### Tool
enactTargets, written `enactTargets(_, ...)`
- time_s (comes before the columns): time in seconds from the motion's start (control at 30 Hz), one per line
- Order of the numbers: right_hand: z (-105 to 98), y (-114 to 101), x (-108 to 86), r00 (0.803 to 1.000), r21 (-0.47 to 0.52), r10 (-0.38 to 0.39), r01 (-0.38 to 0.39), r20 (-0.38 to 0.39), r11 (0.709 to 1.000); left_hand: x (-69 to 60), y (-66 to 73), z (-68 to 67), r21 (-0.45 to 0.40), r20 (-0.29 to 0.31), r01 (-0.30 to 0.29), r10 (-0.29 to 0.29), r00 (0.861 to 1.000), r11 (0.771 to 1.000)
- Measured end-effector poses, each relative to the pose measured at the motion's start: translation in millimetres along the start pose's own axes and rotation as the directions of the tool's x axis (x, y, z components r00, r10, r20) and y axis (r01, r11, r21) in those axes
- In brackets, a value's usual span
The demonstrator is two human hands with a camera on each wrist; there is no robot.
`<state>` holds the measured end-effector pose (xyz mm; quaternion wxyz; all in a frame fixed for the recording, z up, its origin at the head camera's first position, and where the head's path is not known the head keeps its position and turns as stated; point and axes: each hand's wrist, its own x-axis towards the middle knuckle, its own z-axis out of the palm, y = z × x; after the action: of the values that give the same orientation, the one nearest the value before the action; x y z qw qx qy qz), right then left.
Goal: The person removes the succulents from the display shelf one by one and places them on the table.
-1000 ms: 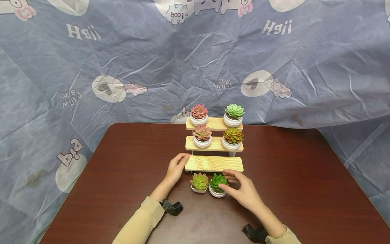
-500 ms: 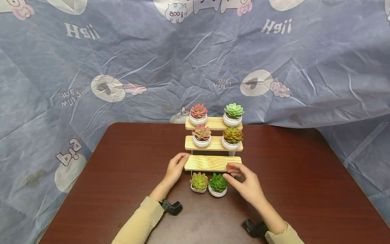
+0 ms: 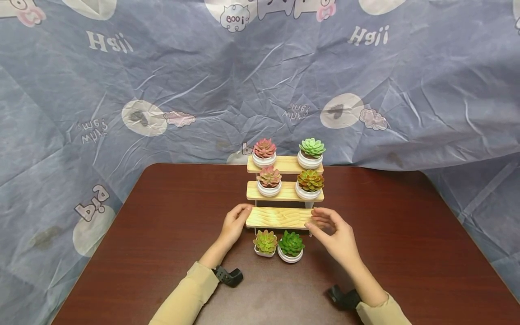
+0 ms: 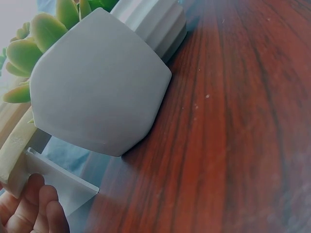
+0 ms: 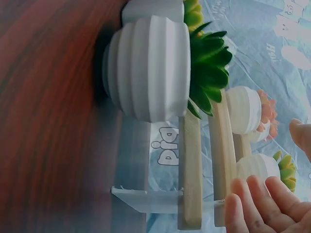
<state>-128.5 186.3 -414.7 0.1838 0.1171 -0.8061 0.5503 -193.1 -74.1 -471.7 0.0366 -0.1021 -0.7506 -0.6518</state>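
Head view: red succulent (image 3: 265,152) and mint succulent (image 3: 311,153) sit on the top board (image 3: 287,164), pink succulent (image 3: 269,181) and amber succulent (image 3: 310,184) on the middle board (image 3: 288,191), so apparently two are left, the square pot (image 3: 265,253) and ribbed pot (image 3: 290,258) standing on the worktop (image 3: 187,198) before the bare, pale-grained lowest board (image 3: 280,217). Left wrist: here's the left hand (image 3: 234,225) gripping that board's end by a translucent bracket (image 4: 68,187) (smooth, faceted square pot looming close). Right wrist: the right hand (image 3: 342,238), fingers loosely parted, holds nothing near the board's other end, beyond those rounded white ribs.
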Motion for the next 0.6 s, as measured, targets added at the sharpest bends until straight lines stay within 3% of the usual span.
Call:
enactTargets(0.2,-1,17,7.9,0.996,0.016,0.002,0.0,-0.088,1.0,-0.1,-0.2,-0.4,-0.007,-0.001,0.002,-0.002,1.0,1.0)
enactTargets(0.6,2,14,20.9,0.984,0.041,0.009,-0.002,-0.179,0.999,0.1,-0.7,0.4,-0.001,-0.007,-0.004,0.004,1.0,1.0)
